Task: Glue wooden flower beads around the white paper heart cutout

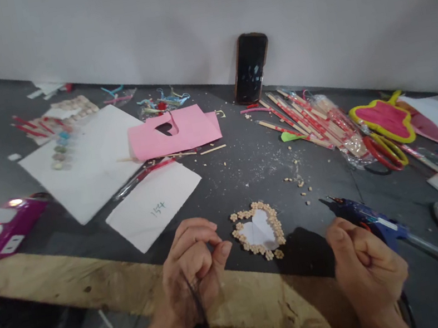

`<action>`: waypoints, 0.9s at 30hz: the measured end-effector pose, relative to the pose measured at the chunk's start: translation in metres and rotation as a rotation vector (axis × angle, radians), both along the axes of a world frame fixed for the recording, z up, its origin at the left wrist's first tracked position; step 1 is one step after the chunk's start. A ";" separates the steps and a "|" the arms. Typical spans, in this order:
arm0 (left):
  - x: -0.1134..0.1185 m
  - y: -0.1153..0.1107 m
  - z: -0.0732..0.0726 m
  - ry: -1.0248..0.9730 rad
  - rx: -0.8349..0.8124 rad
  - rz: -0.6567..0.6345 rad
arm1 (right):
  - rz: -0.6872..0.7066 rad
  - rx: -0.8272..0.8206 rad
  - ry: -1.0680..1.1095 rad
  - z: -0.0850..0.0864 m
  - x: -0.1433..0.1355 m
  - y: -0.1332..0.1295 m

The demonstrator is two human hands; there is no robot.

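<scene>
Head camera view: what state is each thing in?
Left hand: half curled, grip unclear.
Right hand: curled like a fist.
Paper heart: flat, mostly ringed by beige pieces.
Phone: leaning on the wall, screen dark.
White card: lying flat, marked 154.
Blue glue gun: on or off unclear.

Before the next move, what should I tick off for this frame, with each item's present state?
1. Paper heart within the bead border: ok.
2. Left hand off the border: ok, though close beside it.
3. Right hand empty: cannot tell; its fingers are curled into a fist.
4. Glue gun cool: cannot tell.
5. All beads gathered at the border: not ok; loose beads lie apart from it.
6. Scissors on the table: ok, at the right.
</scene>
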State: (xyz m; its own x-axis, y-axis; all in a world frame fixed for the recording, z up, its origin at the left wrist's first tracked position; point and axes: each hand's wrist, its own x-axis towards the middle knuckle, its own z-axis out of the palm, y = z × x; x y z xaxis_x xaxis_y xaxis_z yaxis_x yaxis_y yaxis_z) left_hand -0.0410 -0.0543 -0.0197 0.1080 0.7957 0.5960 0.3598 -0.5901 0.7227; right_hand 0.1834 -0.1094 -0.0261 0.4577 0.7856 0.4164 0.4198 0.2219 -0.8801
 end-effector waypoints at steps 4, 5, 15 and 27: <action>0.001 0.001 0.002 0.004 0.025 0.012 | -0.027 0.000 -0.054 -0.001 -0.001 0.000; 0.002 0.001 0.003 -0.003 0.027 0.015 | -0.033 0.002 -0.072 -0.001 -0.001 0.000; 0.002 0.002 0.002 0.014 0.043 -0.014 | 0.048 -0.017 -0.186 -0.004 0.002 0.002; 0.000 0.002 0.002 0.045 0.014 -0.054 | 0.067 -0.106 -0.191 -0.002 0.001 0.001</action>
